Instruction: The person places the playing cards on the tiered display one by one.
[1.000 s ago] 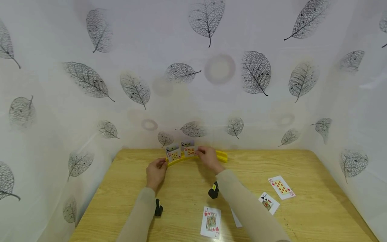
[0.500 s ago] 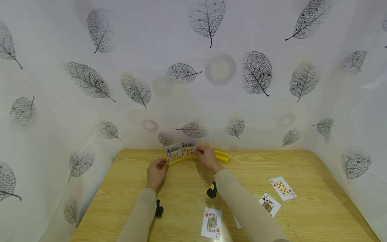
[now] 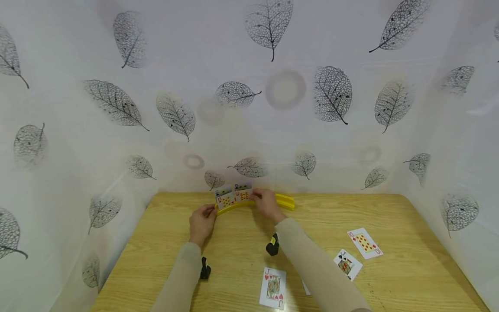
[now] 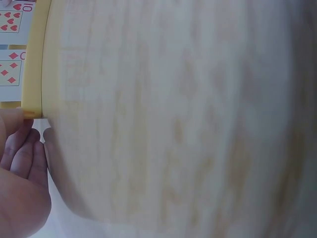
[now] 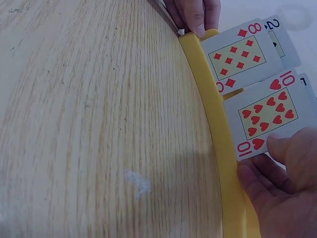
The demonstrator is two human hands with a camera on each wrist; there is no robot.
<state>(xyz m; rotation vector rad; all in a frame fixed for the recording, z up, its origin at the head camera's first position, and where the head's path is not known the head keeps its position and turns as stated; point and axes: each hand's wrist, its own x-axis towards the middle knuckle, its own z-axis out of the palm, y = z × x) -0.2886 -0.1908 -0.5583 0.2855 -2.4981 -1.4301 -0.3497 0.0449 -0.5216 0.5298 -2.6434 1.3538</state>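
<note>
While one yellow card holder (image 3: 255,202) sits at the table's (image 3: 409,268) far edge, the left hand (image 3: 202,221) pinches its left end. The right hand (image 3: 267,203) grips the ten of hearts (image 5: 267,121), thumb on its face. Four cards stand in the holder; four lie loose on the table.

The head view looks forward and down from well back over the light wooden surface (image 3: 241,242), while both wrist views sit close, sharing the curved yellow plastic card rack (image 5: 218,129).
</note>
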